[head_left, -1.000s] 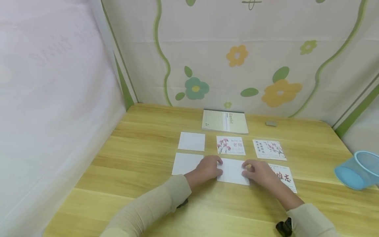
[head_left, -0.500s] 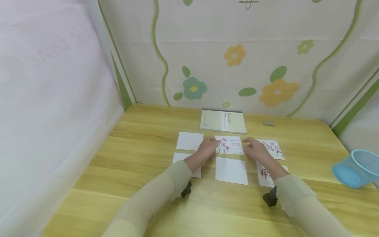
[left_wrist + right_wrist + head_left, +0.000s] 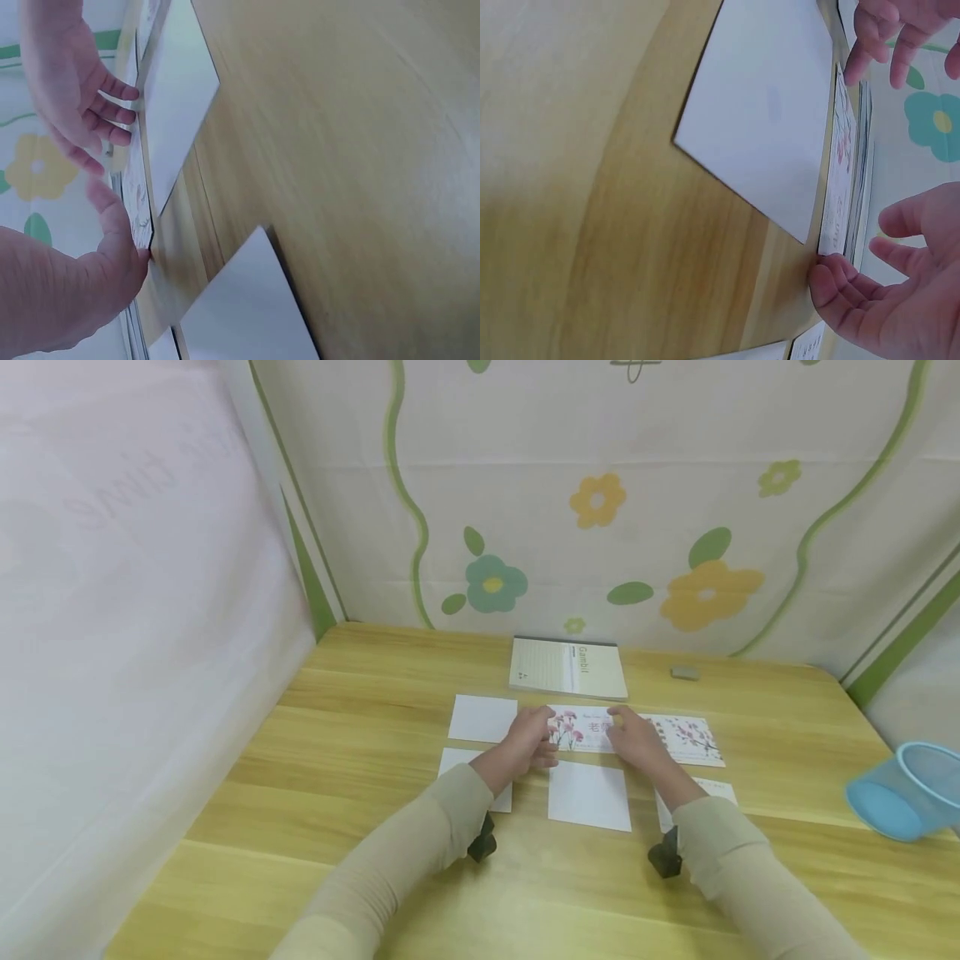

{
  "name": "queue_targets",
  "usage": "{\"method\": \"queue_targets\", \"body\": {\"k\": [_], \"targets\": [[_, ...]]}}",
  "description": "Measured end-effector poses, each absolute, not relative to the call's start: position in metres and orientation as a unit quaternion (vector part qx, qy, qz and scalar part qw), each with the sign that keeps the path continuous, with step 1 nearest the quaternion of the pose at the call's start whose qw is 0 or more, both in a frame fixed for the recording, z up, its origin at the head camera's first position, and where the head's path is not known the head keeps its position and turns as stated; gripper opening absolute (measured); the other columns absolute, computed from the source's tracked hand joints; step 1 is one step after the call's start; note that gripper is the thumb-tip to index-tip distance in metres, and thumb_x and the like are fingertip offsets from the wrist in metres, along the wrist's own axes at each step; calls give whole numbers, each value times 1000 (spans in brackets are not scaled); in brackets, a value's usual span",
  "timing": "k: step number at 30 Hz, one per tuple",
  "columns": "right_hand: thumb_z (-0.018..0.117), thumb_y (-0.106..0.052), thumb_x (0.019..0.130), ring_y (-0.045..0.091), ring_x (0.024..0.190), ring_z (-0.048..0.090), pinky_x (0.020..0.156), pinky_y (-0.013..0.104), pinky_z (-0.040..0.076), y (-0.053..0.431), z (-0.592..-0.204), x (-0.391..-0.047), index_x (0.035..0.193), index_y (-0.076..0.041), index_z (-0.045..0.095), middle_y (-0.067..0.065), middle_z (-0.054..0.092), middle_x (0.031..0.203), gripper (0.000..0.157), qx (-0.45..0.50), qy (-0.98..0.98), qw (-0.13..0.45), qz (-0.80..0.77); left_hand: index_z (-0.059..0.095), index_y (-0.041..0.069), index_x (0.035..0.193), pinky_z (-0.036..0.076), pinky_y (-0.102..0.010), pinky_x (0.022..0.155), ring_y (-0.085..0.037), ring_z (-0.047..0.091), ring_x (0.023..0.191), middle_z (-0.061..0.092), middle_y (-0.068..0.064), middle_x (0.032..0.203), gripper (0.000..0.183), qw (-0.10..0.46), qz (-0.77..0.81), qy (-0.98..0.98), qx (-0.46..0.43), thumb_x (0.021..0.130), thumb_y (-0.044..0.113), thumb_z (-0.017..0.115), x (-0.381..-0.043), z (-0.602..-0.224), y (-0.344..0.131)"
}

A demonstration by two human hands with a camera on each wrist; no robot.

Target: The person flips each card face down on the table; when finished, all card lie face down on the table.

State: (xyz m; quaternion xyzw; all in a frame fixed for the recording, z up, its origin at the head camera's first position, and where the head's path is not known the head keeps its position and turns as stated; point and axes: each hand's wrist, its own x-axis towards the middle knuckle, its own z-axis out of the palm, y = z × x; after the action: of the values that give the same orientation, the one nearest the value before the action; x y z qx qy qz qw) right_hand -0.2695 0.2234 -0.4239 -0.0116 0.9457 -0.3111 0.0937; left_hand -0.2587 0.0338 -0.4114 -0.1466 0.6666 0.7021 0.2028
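A white card (image 3: 572, 737) printed with pink carnations and Chinese characters lies flat in the back row. My left hand (image 3: 527, 739) is at its left edge, thumb and fingertips touching that side in the head view. At the opposite edge, the fingertips of my right hand (image 3: 636, 739) touch the card, and in the right wrist view they rest loosely bent against its end. Just in front lies a blank white card (image 3: 588, 796). A blossom card (image 3: 686, 739) stands beside my right hand. Another printed card (image 3: 715, 791) is partly covered by the right forearm.
Two more blank cards (image 3: 483, 718) lie at the left, the front one partly behind my left arm. A Gambit notepad (image 3: 567, 667) and a small grey block (image 3: 684, 673) are at the back. A blue translucent cup (image 3: 885, 802) lies tipped at the right.
Both hands have moved from the front-middle blank card back to the carnation card. The right hand has come in to its right edge. The carnation and blossom cards now look closer together.
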Motion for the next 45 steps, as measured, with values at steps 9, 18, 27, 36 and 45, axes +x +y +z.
{"method": "queue_targets", "body": {"k": [9, 18, 27, 36, 45], "targets": [[36, -50, 95, 47, 119, 39, 98, 57, 30, 211, -417, -265, 137, 3, 33, 32, 41, 131, 68, -4, 933, 114, -342, 49, -2, 121, 46, -24, 59, -12, 48, 67, 55, -11, 98, 36, 188, 756, 606, -160, 89, 15, 47, -262, -409, 30], [30, -69, 87, 37, 103, 51, 83, 45, 45, 188, -405, -269, 135, 1, 37, 24, 52, 118, 86, 5, 879, 140, -455, 55, 16, 127, 43, -24, 56, -14, 52, 69, 59, -6, 100, 39, 217, 762, 602, -100, 94, 35, 47, -266, -406, 44], [43, -26, 98, 19, 81, 60, 68, 40, 55, 190, -391, -269, 132, 7, 39, 29, 49, 118, 48, 26, 779, 75, -622, 64, 20, 114, 42, -23, 62, -13, 49, 76, 59, -3, 105, 29, 142, 677, 719, -74, 87, 16, 57, -265, -412, 45], [57, -24, 92, 32, 99, 60, 75, 32, 53, 212, -393, -266, 142, -13, 34, 23, 59, 114, 56, 50, 846, -19, -531, 65, 14, 111, 39, -21, 46, -10, 42, 49, 62, -6, 79, 34, 101, 635, 760, -95, 79, 2, 65, -274, -424, 30], [61, -21, 90, 27, 88, 58, 70, 32, 50, 231, -419, -272, 116, -5, 58, 17, 60, 102, 31, -7, 912, -2, -410, 67, 11, 105, 49, -29, 72, -17, 55, 75, 62, -4, 85, 24, 50, 483, 874, -4, 81, 8, 67, -277, -427, 31]]}}
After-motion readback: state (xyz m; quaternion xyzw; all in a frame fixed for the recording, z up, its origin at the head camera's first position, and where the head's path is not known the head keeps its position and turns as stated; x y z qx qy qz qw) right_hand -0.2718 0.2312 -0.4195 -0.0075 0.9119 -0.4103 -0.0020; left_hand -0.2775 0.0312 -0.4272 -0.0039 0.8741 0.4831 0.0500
